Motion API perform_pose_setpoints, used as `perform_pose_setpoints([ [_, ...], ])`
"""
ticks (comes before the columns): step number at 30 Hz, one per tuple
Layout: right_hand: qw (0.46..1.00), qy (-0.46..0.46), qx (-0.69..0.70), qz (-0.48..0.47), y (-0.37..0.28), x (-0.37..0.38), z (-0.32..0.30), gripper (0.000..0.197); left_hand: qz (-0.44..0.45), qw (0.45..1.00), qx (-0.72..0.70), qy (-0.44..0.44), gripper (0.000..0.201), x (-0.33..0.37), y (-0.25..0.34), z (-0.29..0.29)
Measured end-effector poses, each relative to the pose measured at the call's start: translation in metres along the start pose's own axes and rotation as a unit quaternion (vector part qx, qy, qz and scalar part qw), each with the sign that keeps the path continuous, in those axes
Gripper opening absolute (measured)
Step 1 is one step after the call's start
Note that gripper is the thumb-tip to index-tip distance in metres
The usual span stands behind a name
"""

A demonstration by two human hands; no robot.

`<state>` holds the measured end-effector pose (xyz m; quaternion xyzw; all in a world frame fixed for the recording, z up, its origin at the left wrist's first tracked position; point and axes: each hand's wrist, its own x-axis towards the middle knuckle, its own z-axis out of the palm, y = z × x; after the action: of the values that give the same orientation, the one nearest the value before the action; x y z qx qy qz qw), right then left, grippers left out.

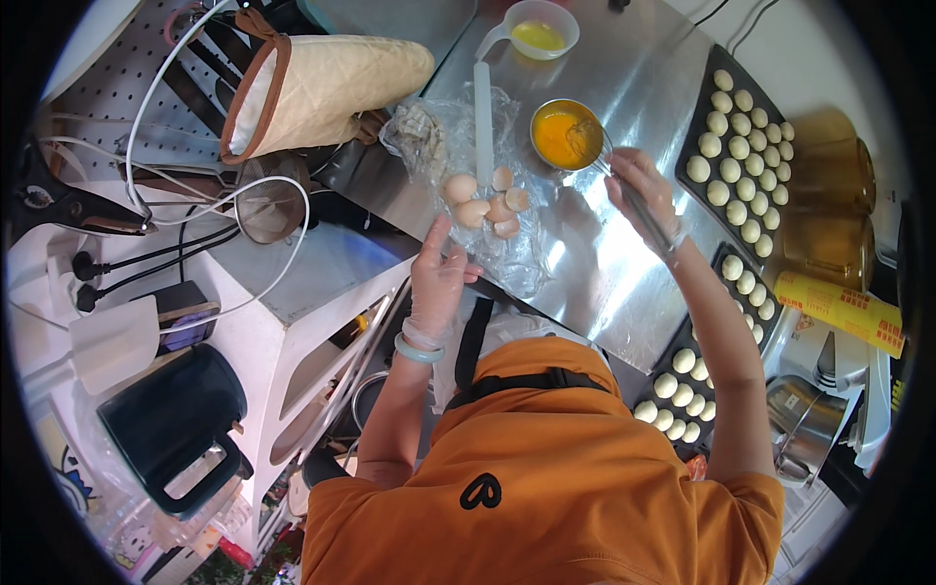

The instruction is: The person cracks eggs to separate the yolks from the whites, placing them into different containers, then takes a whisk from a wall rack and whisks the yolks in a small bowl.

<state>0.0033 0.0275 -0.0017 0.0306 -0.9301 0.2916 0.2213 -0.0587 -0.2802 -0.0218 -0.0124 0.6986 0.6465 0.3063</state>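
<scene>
My right hand (647,191), in a clear plastic glove, grips the handle of a whisk (591,138). The whisk's wires dip into a small metal bowl (542,108) of orange beaten egg. My left hand (435,285), gloved too, has its fingers apart over the counter's near edge and holds nothing. Several eggshells (499,209), some plainly broken, lie just beyond it on a crumpled clear plastic bag (519,263). A long white stick-like tool (484,122) rests behind the shells. Farther back stands a white handled cup (572,31) with pale yellow liquid.
Dark trays (698,132) of round pale dough balls (739,146) line the right side of the metal counter (604,283). A padded beige bag (336,83) stands at the left. White cables (292,239) and a dark green appliance (171,419) sit left. Amber containers (829,214) stand far right.
</scene>
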Motion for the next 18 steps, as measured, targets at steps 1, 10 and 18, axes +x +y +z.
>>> perform_pose_setpoints([
  [1, 0.999, -0.002, -0.027, -0.026, 0.002, -0.007, 0.002, 0.029, 0.001, 1.0, 0.002, -0.002, 0.052, 0.0, 0.0, 0.001],
  [10, 0.932, 0.02, 0.205, 0.298, 0.011, -0.002, 0.006, 0.019, -0.004, 1.0, -0.004, -0.006, 0.051, 0.0, -0.005, 0.003],
  [18, 0.909, -0.019, 0.185, 0.373, 0.0, 0.019, -0.009, 0.023, 0.003, 1.0, -0.008, -0.004, 0.051, -0.005, -0.007, 0.003],
])
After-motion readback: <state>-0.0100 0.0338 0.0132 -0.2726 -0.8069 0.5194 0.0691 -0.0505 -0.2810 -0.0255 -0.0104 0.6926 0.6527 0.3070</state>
